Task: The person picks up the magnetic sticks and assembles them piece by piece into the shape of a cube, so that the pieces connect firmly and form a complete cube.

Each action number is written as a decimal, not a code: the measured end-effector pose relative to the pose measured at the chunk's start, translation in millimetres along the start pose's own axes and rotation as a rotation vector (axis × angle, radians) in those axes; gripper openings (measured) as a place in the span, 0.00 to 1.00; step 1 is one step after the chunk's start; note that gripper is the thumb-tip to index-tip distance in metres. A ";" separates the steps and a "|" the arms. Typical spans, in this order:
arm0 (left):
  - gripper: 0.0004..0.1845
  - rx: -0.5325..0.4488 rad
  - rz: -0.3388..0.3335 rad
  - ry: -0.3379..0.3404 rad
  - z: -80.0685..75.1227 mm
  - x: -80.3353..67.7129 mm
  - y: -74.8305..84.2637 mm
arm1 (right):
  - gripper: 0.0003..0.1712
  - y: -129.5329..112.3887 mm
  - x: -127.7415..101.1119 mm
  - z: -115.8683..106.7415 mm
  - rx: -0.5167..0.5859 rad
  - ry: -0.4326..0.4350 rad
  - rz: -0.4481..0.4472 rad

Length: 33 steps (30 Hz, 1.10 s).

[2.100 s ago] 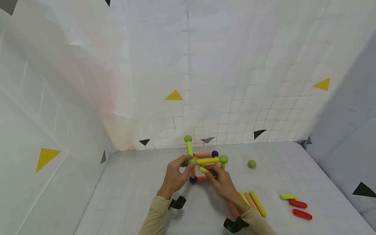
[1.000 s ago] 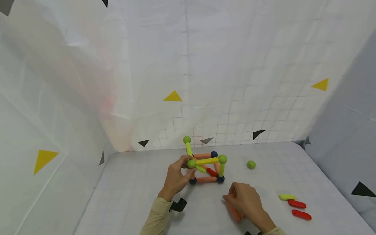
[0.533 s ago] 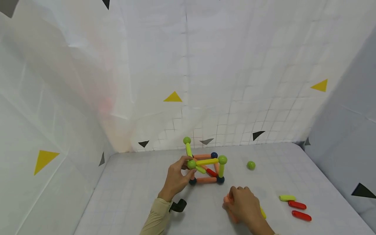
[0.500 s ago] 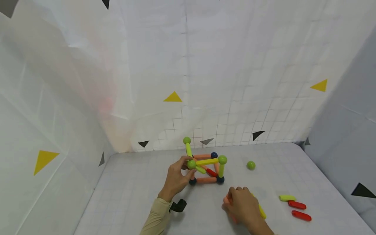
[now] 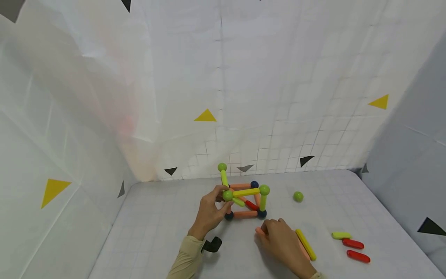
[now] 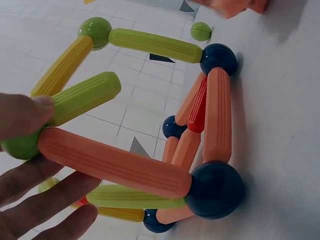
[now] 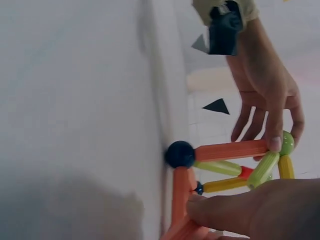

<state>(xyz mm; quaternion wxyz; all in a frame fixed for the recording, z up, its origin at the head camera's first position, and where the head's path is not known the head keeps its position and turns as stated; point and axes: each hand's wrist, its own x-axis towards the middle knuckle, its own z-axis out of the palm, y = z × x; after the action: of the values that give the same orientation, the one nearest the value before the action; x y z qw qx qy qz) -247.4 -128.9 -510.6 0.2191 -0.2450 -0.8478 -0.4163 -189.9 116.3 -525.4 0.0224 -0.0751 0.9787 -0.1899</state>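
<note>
Currently my left hand [image 5: 209, 212] pinches the green ball joint [image 5: 228, 195] at the near left top corner of a rod-and-ball frame [image 5: 244, 197] standing on the white gridded table [image 5: 156, 232]; thumb and fingers curl round that corner. From this joint a yellow rod [image 5: 246, 192] runs level to the right to another green ball [image 5: 264, 190], and a yellow-green rod [image 5: 224, 178] rises, tilted slightly back and left, to a top green ball [image 5: 222, 167]. My right hand [image 5: 280, 242] lies low on the table just in front of the frame, fingers curled over an orange rod [image 5: 259, 231], whose long axis points toward the frame and whose tip shows at my fingertips. Just beside that hand lies a yellow rod [image 5: 306, 244] pointing away and left. A loose green ball [image 5: 297, 196] sits right of the frame; a short green rod [image 5: 341, 235] and two red rods [image 5: 353, 243] lie farther right.
</note>
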 end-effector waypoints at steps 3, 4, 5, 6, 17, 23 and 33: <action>0.23 -0.004 0.006 0.008 0.7 0.0 -0.1 | 0.15 -6.7 7.0 -2.8 0.066 0.072 -0.034; 0.23 -0.005 0.011 0.011 1.0 0.1 -0.4 | 0.14 -8.9 9.6 -3.3 0.086 0.104 -0.051; 0.23 -0.006 0.014 0.015 1.3 0.1 -0.4 | 0.13 -10.8 12.3 -3.2 0.098 0.142 -0.075; 0.23 -0.004 0.019 0.019 1.7 0.2 -0.4 | 0.12 -12.7 15.2 -2.5 0.108 0.182 -0.098; 0.24 -0.009 0.032 0.029 2.8 -0.7 -2.5 | 0.09 -25.4 35.1 8.3 0.149 0.396 -0.193; 0.23 -0.012 0.011 0.016 2.0 0.4 -2.3 | 0.10 -29.7 40.6 11.6 0.158 0.432 -0.208; 0.23 -0.005 0.003 0.016 1.9 -0.7 -1.8 | 0.11 -29.8 43.8 16.7 0.153 0.438 -0.195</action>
<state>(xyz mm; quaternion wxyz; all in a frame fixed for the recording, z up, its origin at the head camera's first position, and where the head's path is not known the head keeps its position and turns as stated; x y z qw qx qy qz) -248.3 -128.5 -513.2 0.2258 -0.2435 -0.8447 -0.4199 -227.8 76.1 -530.3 -0.2032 -0.1245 0.9311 -0.2763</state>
